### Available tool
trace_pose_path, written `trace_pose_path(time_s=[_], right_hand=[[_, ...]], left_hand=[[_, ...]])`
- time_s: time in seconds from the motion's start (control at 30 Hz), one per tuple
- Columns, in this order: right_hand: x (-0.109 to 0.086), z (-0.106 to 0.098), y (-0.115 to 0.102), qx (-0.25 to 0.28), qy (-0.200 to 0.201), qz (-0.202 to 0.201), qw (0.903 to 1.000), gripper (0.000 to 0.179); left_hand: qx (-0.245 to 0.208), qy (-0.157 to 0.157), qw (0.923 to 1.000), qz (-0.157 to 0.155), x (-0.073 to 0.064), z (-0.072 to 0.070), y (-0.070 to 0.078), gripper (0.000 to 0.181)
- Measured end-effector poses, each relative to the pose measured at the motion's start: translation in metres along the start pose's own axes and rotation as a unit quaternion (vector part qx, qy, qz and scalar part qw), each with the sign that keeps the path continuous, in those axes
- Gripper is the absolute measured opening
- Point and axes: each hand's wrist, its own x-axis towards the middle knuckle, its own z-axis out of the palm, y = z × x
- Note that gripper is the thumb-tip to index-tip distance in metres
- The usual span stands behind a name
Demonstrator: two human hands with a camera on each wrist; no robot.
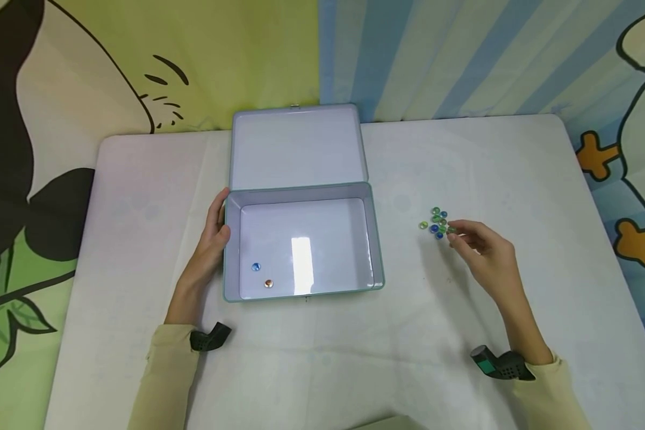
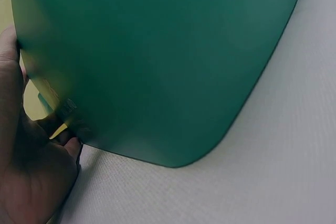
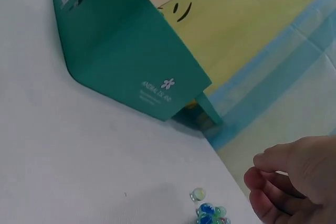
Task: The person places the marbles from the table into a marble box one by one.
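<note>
An open-lidded tin box (image 1: 306,295), pale inside and green outside, stands on the table. Inside lie a blue marble (image 1: 255,267) and an amber marble (image 1: 269,283). My left hand (image 1: 206,248) rests against the box's left side, thumb at the rim; in the left wrist view it lies along the green wall (image 2: 147,66). To the right of the box, my right hand (image 1: 481,248) pinches a green marble (image 1: 451,229) between thumb and forefinger, beside a cluster of blue and green glass marbles (image 1: 435,219). The right wrist view shows that cluster (image 3: 207,211) below the fingers, with the pinched marble hidden.
The box's lid (image 1: 298,146) leans back toward the far edge of the white-covered table (image 1: 322,370). Behind the table hangs a patterned curtain (image 1: 435,54). A black wrist device (image 1: 502,364) sits on the right wrist, and another (image 1: 209,337) on the left.
</note>
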Motion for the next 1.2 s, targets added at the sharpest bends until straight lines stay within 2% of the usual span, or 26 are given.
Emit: trace_pose_path(time_s=[0.27,0.53,0.97,1.2], right_hand=[[-0.005,-0.001,-0.022,0.077,-0.041,-0.015,0.9960,0.027],[-0.006,0.007,-0.038,0.156,-0.105,-0.031,0.9816,0.025],[-0.007,0.023,-0.063,0.180,-0.170,-0.025,0.9685,0.024],[-0.004,0.028,-0.071,0.178,-0.187,-0.043,0.9651,0.024]], left_hand=[[-0.004,0.000,1.0000,0.001,0.000,0.000,-0.001,0.087],[-0.007,-0.001,1.0000,0.001,-0.001,0.000,-0.002,0.087],[0.001,-0.003,1.0000,0.003,0.001,0.000,0.001,0.089],[0.001,-0.001,1.0000,0.003,0.001,0.000,0.000,0.088]])
